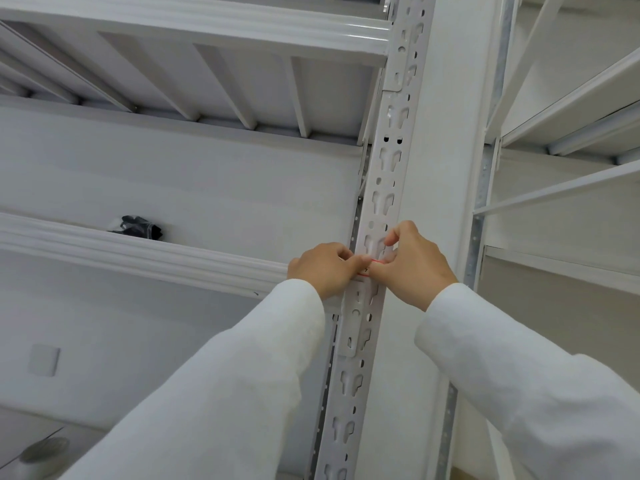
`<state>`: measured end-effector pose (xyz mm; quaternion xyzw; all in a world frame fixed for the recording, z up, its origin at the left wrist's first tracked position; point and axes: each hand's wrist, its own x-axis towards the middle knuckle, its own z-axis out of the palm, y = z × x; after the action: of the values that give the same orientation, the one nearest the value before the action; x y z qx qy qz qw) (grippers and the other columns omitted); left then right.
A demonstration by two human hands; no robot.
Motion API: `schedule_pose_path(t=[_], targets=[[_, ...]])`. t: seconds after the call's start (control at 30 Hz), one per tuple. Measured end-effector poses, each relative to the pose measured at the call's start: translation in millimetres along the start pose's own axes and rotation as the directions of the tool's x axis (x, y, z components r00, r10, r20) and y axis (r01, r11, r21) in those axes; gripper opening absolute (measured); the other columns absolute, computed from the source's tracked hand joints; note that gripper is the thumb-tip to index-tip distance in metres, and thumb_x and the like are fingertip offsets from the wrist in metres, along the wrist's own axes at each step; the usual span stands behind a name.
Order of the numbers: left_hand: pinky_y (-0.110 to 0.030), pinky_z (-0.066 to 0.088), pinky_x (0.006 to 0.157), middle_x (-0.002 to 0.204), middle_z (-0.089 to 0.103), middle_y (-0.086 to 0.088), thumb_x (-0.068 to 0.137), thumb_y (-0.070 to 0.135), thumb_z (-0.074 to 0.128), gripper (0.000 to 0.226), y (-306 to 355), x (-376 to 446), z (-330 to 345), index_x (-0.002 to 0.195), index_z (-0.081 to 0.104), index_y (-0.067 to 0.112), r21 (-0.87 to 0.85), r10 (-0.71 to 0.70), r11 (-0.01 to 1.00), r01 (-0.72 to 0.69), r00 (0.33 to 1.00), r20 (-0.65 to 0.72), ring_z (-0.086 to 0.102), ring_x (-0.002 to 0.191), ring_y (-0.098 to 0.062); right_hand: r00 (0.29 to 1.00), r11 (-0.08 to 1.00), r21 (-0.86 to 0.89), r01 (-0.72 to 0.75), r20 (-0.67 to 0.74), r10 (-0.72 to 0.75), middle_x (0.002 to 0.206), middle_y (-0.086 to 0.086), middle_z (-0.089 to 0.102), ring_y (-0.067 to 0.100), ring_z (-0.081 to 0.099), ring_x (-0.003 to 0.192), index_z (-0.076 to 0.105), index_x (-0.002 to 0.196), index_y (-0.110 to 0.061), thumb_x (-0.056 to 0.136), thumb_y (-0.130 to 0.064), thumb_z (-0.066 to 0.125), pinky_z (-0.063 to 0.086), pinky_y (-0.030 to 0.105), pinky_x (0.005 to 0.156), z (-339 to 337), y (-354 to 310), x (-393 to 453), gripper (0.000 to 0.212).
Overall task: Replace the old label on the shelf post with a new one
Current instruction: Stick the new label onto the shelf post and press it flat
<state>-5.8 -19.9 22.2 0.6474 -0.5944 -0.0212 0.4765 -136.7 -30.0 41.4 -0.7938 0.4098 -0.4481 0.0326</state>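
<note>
A white slotted shelf post (382, 174) runs up the middle of the view. Both my hands meet on it at the height of the middle shelf. My left hand (323, 268) presses against the post's left edge, thumb and forefinger pinched toward the centre. My right hand (414, 263) holds the right side, fingers curled. Between the fingertips a small label with a red edge (375, 262) shows only as a thin strip; most of it is hidden by my fingers. Whether it is stuck to the post or lifted off it I cannot tell.
White shelf beams (145, 252) reach left from the post, with an upper shelf (194, 32) overhead. A black bundle (138, 227) lies on the middle shelf at the left. A second white rack (568, 188) stands at the right. A grey round object (43, 450) sits low left.
</note>
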Motion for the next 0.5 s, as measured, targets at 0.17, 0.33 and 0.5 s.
schedule_pose_path(t=[0.17, 0.33, 0.5], targets=[[-0.042, 0.039, 0.103, 0.110, 0.068, 0.002, 0.087, 0.049, 0.051, 0.023, -2.9, 0.3, -3.1, 0.091, 0.061, 0.028, -0.012, 0.039, 0.999, -0.039, 0.999, 0.036, 0.059, 0.110, -0.021, 1.000, 1.000, 0.004, -0.009, -0.004, 0.009, 0.102, 0.008, 0.064, 0.026, 0.059, 0.094, 0.045, 0.105, -0.017, 0.075, -0.038, 0.070, 0.043, 0.030, 0.073, -1.7, -0.6, 0.4, 0.045], [-0.042, 0.040, 0.102, 0.109, 0.070, 0.004, 0.082, 0.049, 0.058, 0.032, -7.5, 0.8, -2.6, 0.104, 0.063, 0.025, -0.041, 0.050, 0.998, -0.048, 0.997, 0.058, 0.061, 0.110, -0.020, 1.000, 1.000, 0.001, -0.015, 0.011, 0.015, 0.104, 0.007, 0.062, 0.026, 0.057, 0.095, 0.044, 0.105, -0.018, 0.074, -0.037, 0.072, 0.039, 0.028, 0.071, -1.6, 0.0, 2.0, 0.045], [-0.040, 0.041, 0.102, 0.109, 0.069, 0.003, 0.078, 0.044, 0.065, 0.035, -6.4, -0.7, -3.8, 0.108, 0.063, 0.025, -0.050, 0.035, 0.998, -0.032, 0.997, 0.069, 0.060, 0.110, -0.020, 1.000, 1.000, -0.009, -0.010, 0.018, 0.010, 0.101, 0.008, 0.063, 0.026, 0.058, 0.093, 0.044, 0.102, -0.019, 0.072, -0.027, 0.071, 0.042, 0.030, 0.070, -0.9, 1.6, 4.0, 0.041]])
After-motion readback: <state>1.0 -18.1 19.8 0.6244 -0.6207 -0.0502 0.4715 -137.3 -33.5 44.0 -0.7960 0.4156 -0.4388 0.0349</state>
